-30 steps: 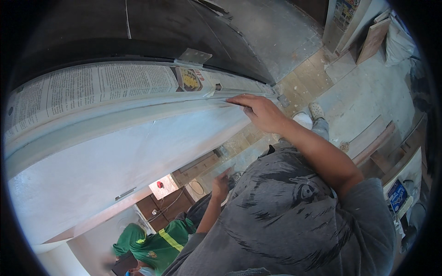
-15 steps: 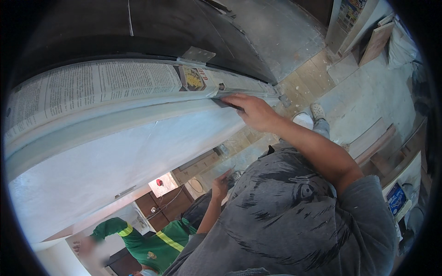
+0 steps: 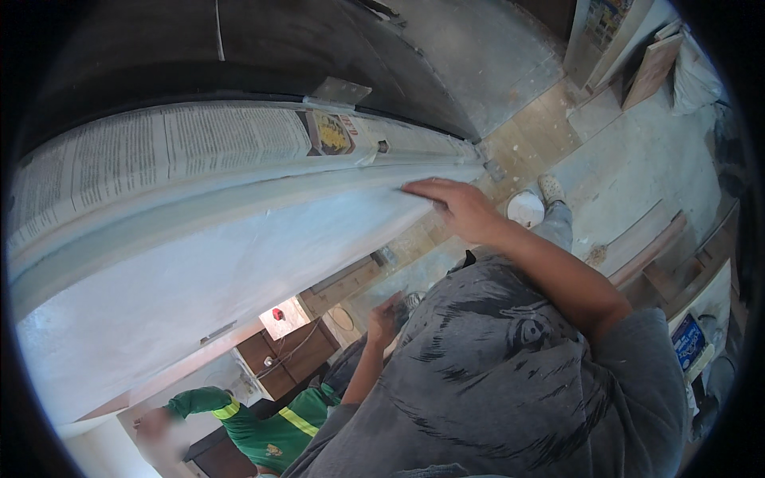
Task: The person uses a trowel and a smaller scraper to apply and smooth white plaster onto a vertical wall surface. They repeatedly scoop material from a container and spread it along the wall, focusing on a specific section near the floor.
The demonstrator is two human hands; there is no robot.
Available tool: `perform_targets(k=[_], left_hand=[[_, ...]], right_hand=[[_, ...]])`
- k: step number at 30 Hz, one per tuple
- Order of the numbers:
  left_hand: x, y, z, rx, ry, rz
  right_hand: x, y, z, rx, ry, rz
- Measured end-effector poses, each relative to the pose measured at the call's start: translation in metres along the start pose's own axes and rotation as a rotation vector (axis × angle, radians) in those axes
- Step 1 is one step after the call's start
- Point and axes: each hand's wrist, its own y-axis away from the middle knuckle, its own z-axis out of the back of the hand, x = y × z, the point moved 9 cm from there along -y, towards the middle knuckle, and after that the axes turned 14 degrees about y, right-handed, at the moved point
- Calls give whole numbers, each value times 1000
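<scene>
The long, pale blue-white flat panel (image 3: 199, 271) stretches toward eight-to-nine o'clock from the bare right hand (image 3: 460, 209), fingers together, flattened along its edge apparently for even contact, undersides hidden. Black-printed newspaper sheets (image 3: 215, 139), toward nine-to-ten, presumably shield what they cover. The bare left hand (image 3: 383, 320), at seven, is too shadowed to tell its grip.

Wears gry s/s tee (image 3: 478, 382) w/ blk print (image 3: 530, 329), lt clogs (image 3: 551, 190).

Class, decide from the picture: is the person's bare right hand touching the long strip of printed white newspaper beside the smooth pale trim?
Apart. The head view shows pale trim exposed between the right hand and the newspaper strip.
</scene>
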Motion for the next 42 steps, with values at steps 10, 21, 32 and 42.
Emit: perform_targets(k=[10,21,32,42], left_hand=[[10,6,6,-56,-19,21],[35,8,5,-87,-14,-31],[18,3,3,-55,3,18],[16,4,7,-30,-41,33]], right_hand=[[-11,-35,-1,-70,13,-1],[-8,-37,-8,-92,8,24],[-4,-4,-11,-103,-69,-6],[-32,-25,-1,-143,-30,-27]])
